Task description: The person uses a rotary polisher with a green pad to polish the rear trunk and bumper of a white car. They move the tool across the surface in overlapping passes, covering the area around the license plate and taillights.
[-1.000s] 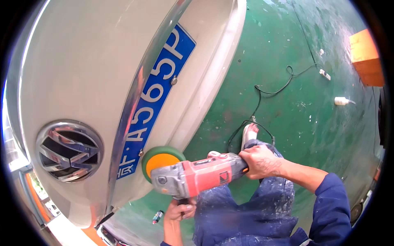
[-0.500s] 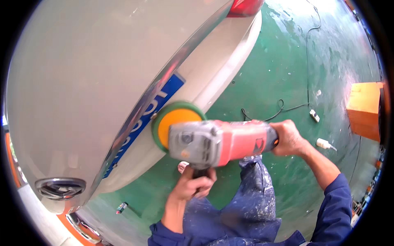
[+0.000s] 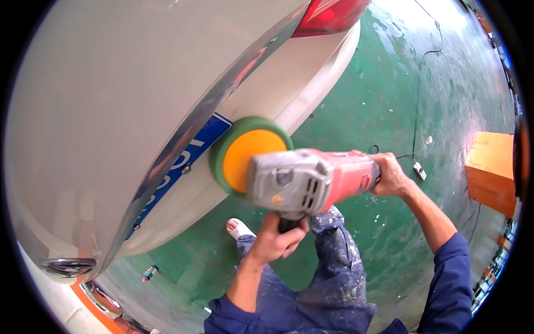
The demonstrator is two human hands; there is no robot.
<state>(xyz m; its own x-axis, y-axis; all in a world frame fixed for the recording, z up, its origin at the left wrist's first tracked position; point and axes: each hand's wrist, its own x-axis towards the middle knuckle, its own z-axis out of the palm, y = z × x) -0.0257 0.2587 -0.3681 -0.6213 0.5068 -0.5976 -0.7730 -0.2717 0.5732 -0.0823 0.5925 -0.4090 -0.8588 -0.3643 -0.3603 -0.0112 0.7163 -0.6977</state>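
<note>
Between my two hands is a red and grey power polisher (image 3: pixel 311 181). Its round foam pad (image 3: pixel 225 164), green at the rim with an orange backing, lies against the pale rear bumper (image 3: pixel 295 75) of a car, beside the blue licence plate (image 3: pixel 183 161). My left hand (image 3: pixel 278 239) is wrapped round the black side handle under the grey head. At the rear end of the body, my right hand (image 3: pixel 391 175) grips the dark handle; its fingers are partly hidden. The contact face of the pad is out of sight.
The car's tailgate (image 3: pixel 111 111) fills the left, with a red tail light (image 3: pixel 331 19) above. On the green floor (image 3: pixel 384 100) lie a black cable (image 3: pixel 420 72), a power socket (image 3: pixel 419 171) and a small bottle (image 3: pixel 149 273). An orange box (image 3: pixel 489 172) stands at the right.
The polisher has shifted along the bumper, its pad now near the upper end of the licence plate. Both hands keep their hold. My view has moved, and a foot shows more fully.
</note>
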